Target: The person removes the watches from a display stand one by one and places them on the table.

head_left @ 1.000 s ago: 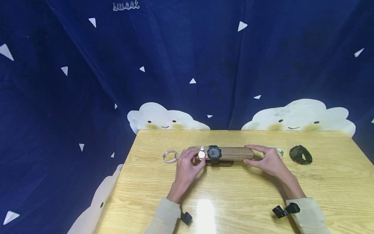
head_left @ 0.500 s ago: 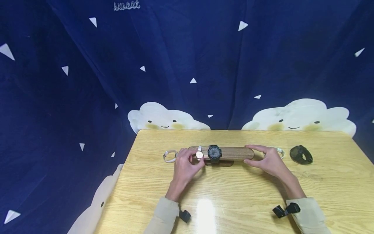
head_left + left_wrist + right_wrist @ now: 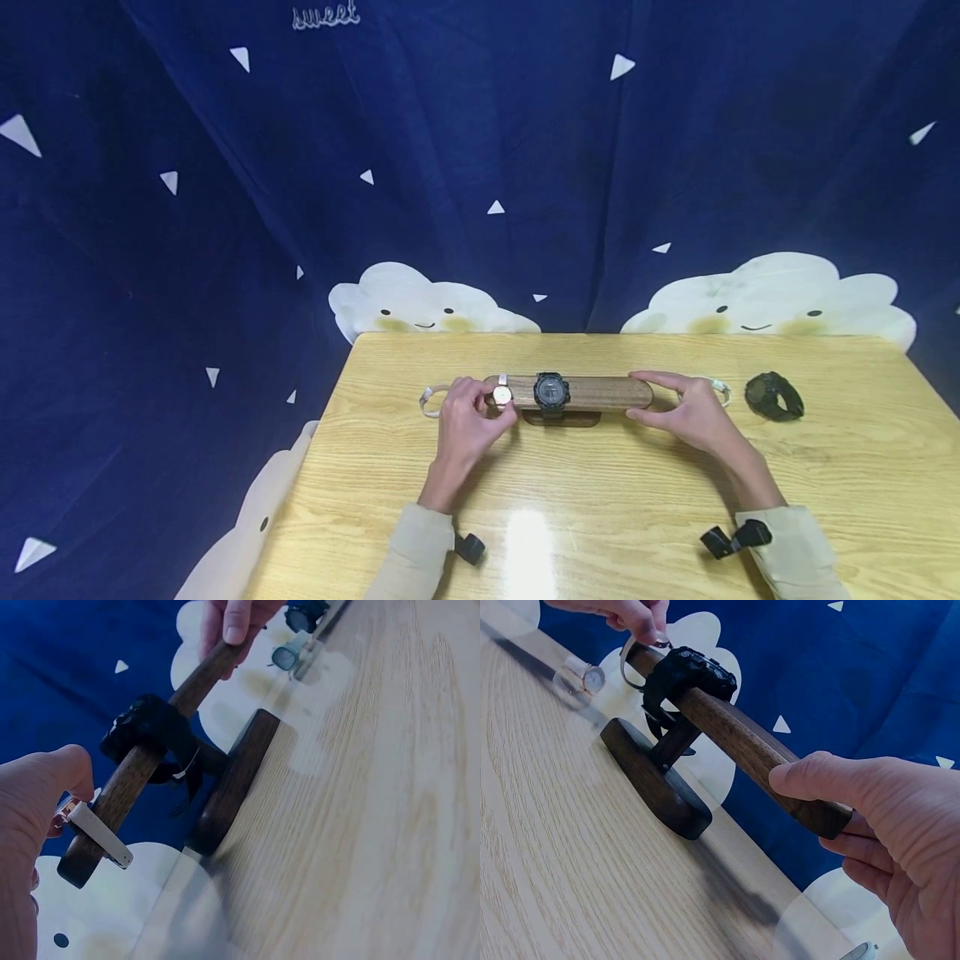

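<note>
A dark wooden watch stand (image 3: 607, 392) has a long bar raised on a post above a flat base (image 3: 656, 784). Near the bar's left end my left hand (image 3: 467, 421) pinches a small watch with a white strap (image 3: 502, 395), which loops around the bar. A chunky black watch (image 3: 551, 392) hangs on the bar just right of it. My right hand (image 3: 692, 414) grips the bar's right end between thumb and fingers, clearly seen in the right wrist view.
On the table (image 3: 600, 500) a white-strapped watch (image 3: 430, 402) lies left of the stand, partly behind my left hand. Another pale watch (image 3: 722, 392) is half hidden by my right hand. A black watch (image 3: 772, 396) lies further right. A blue curtain (image 3: 480, 167) hangs behind.
My left hand has slid the small white-strapped watch leftward along the bar, away from the black watch. The right hand keeps its grip on the right end.
</note>
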The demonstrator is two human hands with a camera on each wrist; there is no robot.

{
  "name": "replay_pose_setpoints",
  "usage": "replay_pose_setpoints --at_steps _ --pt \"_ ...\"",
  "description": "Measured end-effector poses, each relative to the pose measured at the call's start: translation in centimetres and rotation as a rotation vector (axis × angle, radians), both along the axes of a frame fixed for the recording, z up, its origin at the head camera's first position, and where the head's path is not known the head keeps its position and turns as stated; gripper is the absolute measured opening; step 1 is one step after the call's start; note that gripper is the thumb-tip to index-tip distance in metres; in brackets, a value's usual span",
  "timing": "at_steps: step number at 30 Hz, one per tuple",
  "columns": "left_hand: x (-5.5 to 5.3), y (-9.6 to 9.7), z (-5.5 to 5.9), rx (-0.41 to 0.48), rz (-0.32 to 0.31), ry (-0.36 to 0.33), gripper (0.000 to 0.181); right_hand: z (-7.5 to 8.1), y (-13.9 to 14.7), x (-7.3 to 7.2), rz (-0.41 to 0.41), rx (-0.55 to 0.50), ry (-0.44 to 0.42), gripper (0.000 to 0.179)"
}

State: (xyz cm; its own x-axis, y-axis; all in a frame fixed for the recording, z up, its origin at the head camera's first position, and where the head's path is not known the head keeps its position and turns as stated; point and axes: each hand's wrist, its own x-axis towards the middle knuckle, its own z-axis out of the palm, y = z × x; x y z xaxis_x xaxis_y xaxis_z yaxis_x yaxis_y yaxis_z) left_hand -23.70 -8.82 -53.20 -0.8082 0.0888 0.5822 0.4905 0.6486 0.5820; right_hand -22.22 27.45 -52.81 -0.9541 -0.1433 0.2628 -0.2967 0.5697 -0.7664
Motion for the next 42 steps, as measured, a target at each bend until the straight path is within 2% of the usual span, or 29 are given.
replay_pose_setpoints --at_steps 21,33,42 --pt "0.2 -2.0 -0.5 0.012 0.059 0.004 0.025 -0.2 -0.1 0.1 -0.002 0.004 -0.013 0.058" --pt "-0.4 -2.8 -0.2 0.029 0.043 0.044 0.024 -0.1 0.1 0.0 -0.002 0.016 -0.004 0.057" --pt "-0.7 -3.8 0.0 0.042 0.045 0.007 0.023 0.0 0.0 0.0 0.001 0.017 0.004 0.057"
